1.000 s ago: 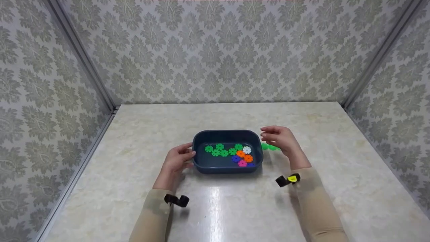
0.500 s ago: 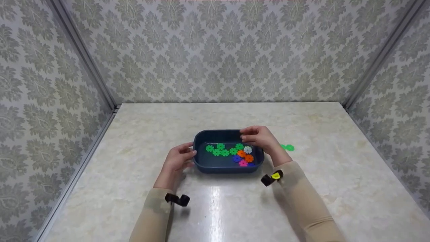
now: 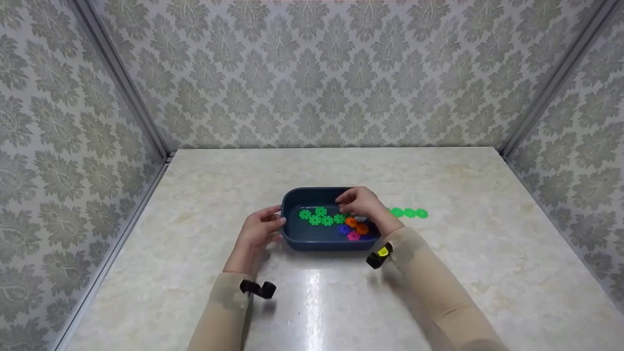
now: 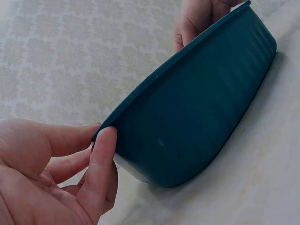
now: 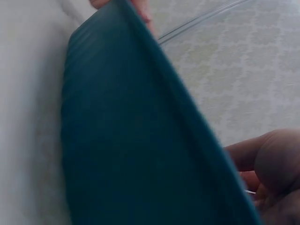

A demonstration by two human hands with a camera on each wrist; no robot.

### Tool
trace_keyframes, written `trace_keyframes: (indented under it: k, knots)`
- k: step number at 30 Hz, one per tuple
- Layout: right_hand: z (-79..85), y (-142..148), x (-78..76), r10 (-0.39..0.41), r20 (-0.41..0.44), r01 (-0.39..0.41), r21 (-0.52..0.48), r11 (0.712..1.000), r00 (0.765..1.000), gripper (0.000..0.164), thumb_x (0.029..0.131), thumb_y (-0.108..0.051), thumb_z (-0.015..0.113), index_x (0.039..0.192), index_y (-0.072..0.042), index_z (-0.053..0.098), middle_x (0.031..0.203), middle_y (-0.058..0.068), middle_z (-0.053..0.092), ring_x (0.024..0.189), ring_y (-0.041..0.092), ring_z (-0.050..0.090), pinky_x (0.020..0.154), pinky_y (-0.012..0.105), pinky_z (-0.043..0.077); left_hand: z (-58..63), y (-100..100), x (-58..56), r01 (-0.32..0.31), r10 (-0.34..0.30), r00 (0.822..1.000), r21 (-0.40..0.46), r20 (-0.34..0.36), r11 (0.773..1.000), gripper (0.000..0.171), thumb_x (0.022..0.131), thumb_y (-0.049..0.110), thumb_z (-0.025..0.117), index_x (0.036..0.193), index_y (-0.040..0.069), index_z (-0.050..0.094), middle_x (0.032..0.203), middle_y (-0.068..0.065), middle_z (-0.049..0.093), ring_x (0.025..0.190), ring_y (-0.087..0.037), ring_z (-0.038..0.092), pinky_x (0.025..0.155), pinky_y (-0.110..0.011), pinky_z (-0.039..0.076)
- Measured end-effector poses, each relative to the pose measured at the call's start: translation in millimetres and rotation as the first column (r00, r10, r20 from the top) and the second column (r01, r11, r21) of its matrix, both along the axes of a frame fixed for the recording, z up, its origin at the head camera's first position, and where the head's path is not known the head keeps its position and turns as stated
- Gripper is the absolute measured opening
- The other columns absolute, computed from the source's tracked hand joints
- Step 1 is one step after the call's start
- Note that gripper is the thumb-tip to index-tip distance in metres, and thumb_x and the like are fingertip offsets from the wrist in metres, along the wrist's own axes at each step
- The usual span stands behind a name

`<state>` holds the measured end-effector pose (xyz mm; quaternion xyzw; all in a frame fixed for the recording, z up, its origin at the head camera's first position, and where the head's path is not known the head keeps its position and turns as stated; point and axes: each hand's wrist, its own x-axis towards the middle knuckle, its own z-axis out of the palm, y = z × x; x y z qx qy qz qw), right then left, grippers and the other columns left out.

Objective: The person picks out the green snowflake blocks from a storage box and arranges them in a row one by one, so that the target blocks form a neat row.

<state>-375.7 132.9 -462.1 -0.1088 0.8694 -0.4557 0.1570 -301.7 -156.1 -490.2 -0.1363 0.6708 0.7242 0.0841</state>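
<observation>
- Head view: left hand pinches dark-blue oblong plastic tub.
- Right hand inside tub: cannot tell its grip.
- Green flower-shaped plastic discs within.

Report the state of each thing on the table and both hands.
Blue basin: upright on the table, open-topped.
Discs in the basin: lying on its floor; whether linked, too small to tell.
Green discs outside: lying in a row on the table, right of the basin.
Left hand: holding the basin's left end.
Right hand: over the basin's inside; whether it holds anything, unclear.
</observation>
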Motion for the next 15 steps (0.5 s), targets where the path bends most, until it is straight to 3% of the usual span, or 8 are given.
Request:
trace_keyframes:
  k: [6,9,15]
  knots:
    - [-8.4,-5,-2.8,0.079,-0.104,-0.063,0.152,0.986,0.991,0.034,0.085,0.001,0.079,0.118,-0.001,0.075,0.119,0.018,0.074,0.109,0.031,0.072,0.090,0.038,0.060,0.4,1,-0.5,-0.012,0.012,1.000,0.007,0.009,1.000,0.048,0.096,0.002,0.070,0.142,0.011,0.062,0.111,-0.008,0.056,0.076,-0.013,0.059,0.061,-0.025,0.057]
    - [-11.9,-7,-2.4,0.084,-0.092,-0.067,0.173,0.983,0.992,0.035,0.083,0.002,0.080,0.118,-0.002,0.076,0.120,0.018,0.074,0.113,0.033,0.070,0.097,0.043,0.058,0.5,2,-0.6,-0.017,0.017,1.000,0.013,0.012,1.000,0.047,0.096,0.002,0.070,0.141,0.011,0.062,0.110,-0.008,0.056,0.077,-0.013,0.059,0.062,-0.025,0.056]
    - [-17.7,-10,-0.9,0.104,-0.110,-0.078,0.216,0.973,0.988,0.031,0.081,0.004,0.082,0.111,-0.005,0.077,0.112,0.015,0.074,0.104,0.029,0.067,0.094,0.043,0.057,0.6,1,-0.4,-0.011,0.010,1.000,0.013,0.012,1.000,0.047,0.096,0.002,0.070,0.141,0.011,0.062,0.111,-0.007,0.055,0.078,-0.013,0.058,0.061,-0.025,0.056]
